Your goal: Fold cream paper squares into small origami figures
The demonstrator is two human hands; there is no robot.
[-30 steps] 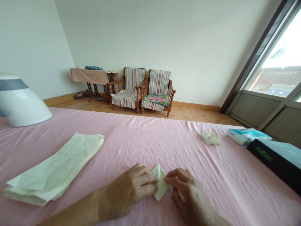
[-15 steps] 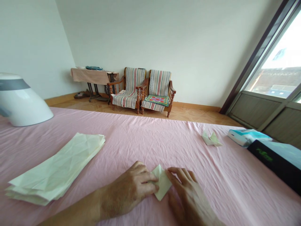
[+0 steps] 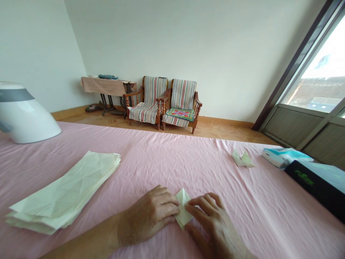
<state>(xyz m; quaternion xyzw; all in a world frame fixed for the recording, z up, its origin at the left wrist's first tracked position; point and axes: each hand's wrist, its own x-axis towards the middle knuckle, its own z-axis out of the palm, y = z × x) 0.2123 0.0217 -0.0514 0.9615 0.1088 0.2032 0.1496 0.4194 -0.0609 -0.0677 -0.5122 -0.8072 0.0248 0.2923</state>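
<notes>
A small diamond of folded pale-green paper (image 3: 183, 212) lies on the pink cloth in front of me, with a crease running down from its top point. My left hand (image 3: 151, 214) grips its left edge, the fingers closed together and the fingertips on the paper. On the opposite side, my right hand (image 3: 212, 219) has its index finger on the right edge and its thumb near the lower right edge, closed in a pinch. The thumb's contact is partly hidden.
A stack of creased pale-green sheets (image 3: 64, 190) lies at left, below a white appliance (image 3: 29, 118). To the right are a small folded paper piece (image 3: 242, 160), a tissue pack (image 3: 285, 156) and a black box (image 3: 309, 183). Two wooden chairs (image 3: 180, 99) stand beyond the table.
My right hand has moved left, its fingers now on the paper's right edge. The diamond looks narrower on the right. My left hand has barely shifted.
</notes>
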